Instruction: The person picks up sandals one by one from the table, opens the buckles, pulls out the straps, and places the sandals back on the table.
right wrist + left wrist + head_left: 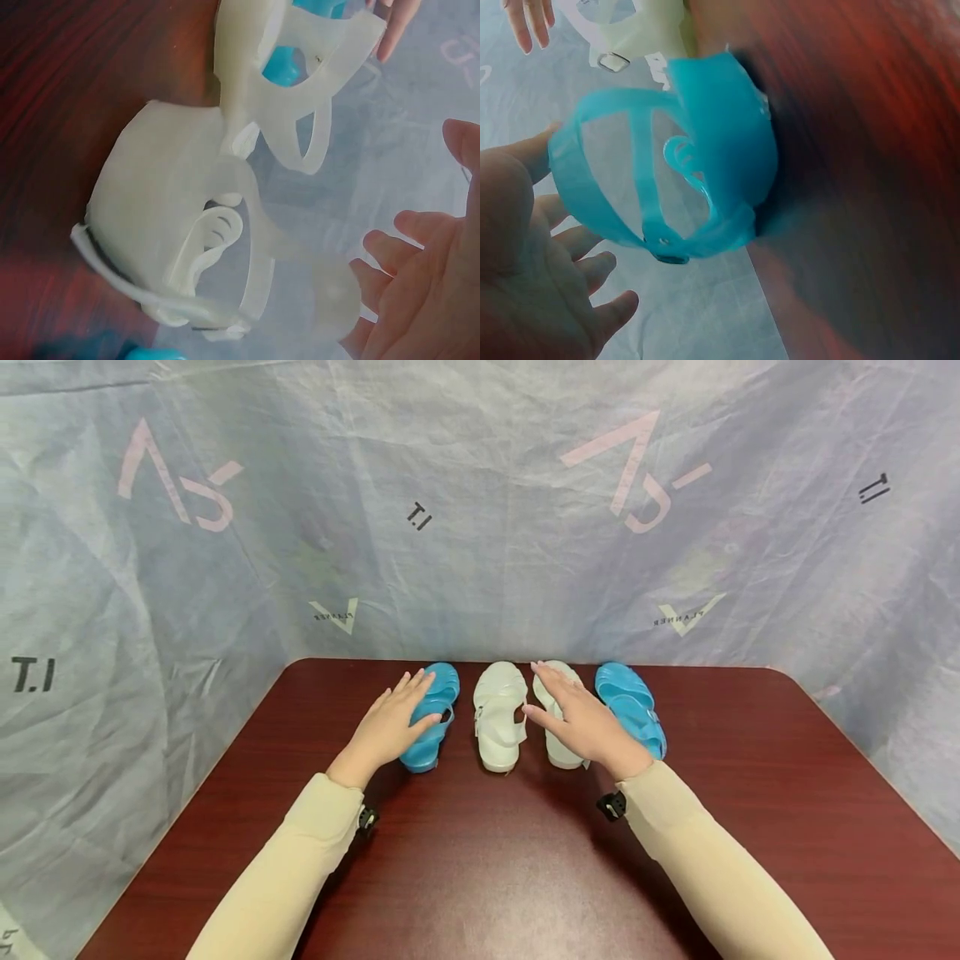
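Four sandals stand in a row at the table's far edge: a blue one (425, 745) at left, a white one (498, 752), another white one (561, 755), and a blue one (621, 687) at right. My left hand (386, 724), fingers spread and holding nothing, is over the left blue sandal; in the left wrist view its palm faces that sandal's strap (581, 180). My right hand (588, 720), fingers extended and empty, hovers between the right white and right blue sandals. The right wrist view shows it beside the white sandal (150, 187).
A dark red wooden table (495, 868) reaches toward me. Behind it and at its sides hangs a pale grey printed cloth (495, 527). Dark bands with small devices (612, 806) sit at both wrists.
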`<state>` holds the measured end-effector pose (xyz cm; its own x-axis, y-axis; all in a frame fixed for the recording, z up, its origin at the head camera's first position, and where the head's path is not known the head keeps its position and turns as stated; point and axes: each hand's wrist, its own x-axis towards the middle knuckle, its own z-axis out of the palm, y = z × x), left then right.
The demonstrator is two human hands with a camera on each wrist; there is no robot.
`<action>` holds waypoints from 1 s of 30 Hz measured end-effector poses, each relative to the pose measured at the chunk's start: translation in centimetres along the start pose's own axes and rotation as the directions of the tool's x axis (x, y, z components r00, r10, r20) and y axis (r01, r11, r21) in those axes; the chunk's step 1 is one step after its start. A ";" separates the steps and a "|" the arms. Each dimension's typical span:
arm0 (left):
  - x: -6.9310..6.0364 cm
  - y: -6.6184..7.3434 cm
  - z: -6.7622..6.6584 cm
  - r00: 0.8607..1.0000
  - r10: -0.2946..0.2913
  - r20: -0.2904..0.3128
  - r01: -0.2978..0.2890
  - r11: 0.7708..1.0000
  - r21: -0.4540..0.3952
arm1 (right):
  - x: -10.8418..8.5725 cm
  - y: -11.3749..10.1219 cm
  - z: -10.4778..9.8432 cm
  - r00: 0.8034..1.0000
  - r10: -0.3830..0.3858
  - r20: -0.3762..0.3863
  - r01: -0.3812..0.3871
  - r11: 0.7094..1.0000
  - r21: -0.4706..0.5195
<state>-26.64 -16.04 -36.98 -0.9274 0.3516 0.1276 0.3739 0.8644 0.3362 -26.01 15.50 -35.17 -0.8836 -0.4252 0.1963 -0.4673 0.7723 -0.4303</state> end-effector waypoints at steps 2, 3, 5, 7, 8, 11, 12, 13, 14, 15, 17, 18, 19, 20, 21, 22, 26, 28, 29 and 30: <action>0.0 -0.2 -0.1 1.000 -0.012 0.001 0.012 1.000 -0.003 | 0.1 -0.3 0.1 1.000 0.015 0.010 -0.015 1.000 0.008; 0.0 -0.3 -0.1 1.000 -0.018 -0.002 0.018 1.000 -0.009 | 0.2 -0.4 0.1 1.000 0.026 0.013 -0.026 1.000 0.014; 0.0 -0.5 -0.2 1.000 -0.029 -0.011 0.029 0.999 -0.032 | 0.3 -0.8 0.2 0.999 0.046 0.012 -0.046 0.998 0.031; -0.1 -0.7 -0.2 0.999 -0.043 -0.017 0.042 0.998 -0.053 | 0.5 -1.1 0.4 0.998 0.070 0.003 -0.070 0.997 0.043; -0.1 -0.8 -0.3 0.999 -0.046 -0.022 0.045 0.997 -0.067 | 0.6 -1.2 0.5 0.996 0.085 -0.005 -0.084 0.995 0.048; -0.2 -1.1 -0.3 0.998 -0.057 -0.029 0.054 0.995 -0.085 | 0.8 -1.7 0.7 0.993 0.116 -0.029 -0.113 0.991 0.068; -0.2 -1.2 -0.2 0.998 -0.060 -0.030 0.058 0.995 -0.086 | 0.9 -1.8 0.8 0.991 0.130 -0.036 -0.127 0.989 0.074; -0.3 -1.2 -0.3 0.997 -0.064 -0.031 0.061 0.994 -0.088 | 1.0 -1.9 0.9 0.989 0.141 -0.041 -0.137 0.987 0.081; -0.3 -1.3 -0.3 0.997 -0.068 -0.031 0.065 0.994 -0.093 | 1.1 -2.1 0.9 0.988 0.146 -0.046 -0.142 0.986 0.086; -0.3 -1.3 -0.3 0.997 -0.076 -0.030 0.073 0.993 -0.096 | 1.1 -2.2 1.0 0.987 0.151 -0.047 -0.146 0.985 0.091; -0.4 -1.4 -0.3 0.996 -0.083 -0.030 0.080 0.992 -0.101 | 1.3 -2.4 1.1 0.985 0.161 -0.054 -0.155 0.983 0.095; -0.4 -1.5 -0.3 0.996 -0.089 -0.028 0.085 0.991 -0.105 | 1.4 -2.6 1.2 0.985 0.165 -0.057 -0.158 0.982 0.099; -0.4 -1.5 -0.3 0.995 -0.094 -0.026 0.091 0.990 -0.110 | 1.5 -2.7 1.2 0.985 0.165 -0.060 -0.158 0.982 0.105; -0.4 -1.6 -0.2 0.995 -0.097 -0.024 0.094 0.989 -0.115 | 1.6 -2.8 1.3 0.984 0.165 -0.064 -0.157 0.981 0.114; -0.4 -1.7 -0.2 0.995 -0.099 -0.021 0.096 0.988 -0.117 | 1.7 -3.0 1.4 0.984 0.167 -0.068 -0.157 0.979 0.127; -0.4 -1.8 -0.1 0.995 -0.101 -0.018 0.098 0.988 -0.120 | 1.8 -3.1 1.5 0.983 0.168 -0.078 -0.156 0.978 0.139; -0.5 -2.1 0.0 0.994 -0.107 -0.011 0.104 0.984 -0.144 | 2.3 -3.8 2.0 0.974 0.193 -0.119 -0.166 0.965 0.203; -0.7 -2.1 0.1 0.994 -0.109 -0.012 0.106 0.982 -0.154 | 2.6 -4.3 2.2 0.968 0.210 -0.139 -0.175 0.957 0.232; -0.7 -2.1 0.1 0.994 -0.109 -0.014 0.105 0.982 -0.159 | 2.7 -4.5 2.3 0.966 0.215 -0.144 -0.175 0.953 0.246; -0.8 -2.1 0.1 0.994 -0.109 -0.014 0.106 0.981 -0.164 | 2.8 -4.7 2.4 0.965 0.218 -0.147 -0.176 0.950 0.257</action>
<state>-26.68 -18.10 -37.87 -0.9628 0.2497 0.1033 0.2675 0.8259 0.4963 -26.20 9.51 -34.73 -0.9591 -0.1721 0.2248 -0.2804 0.6874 -0.6700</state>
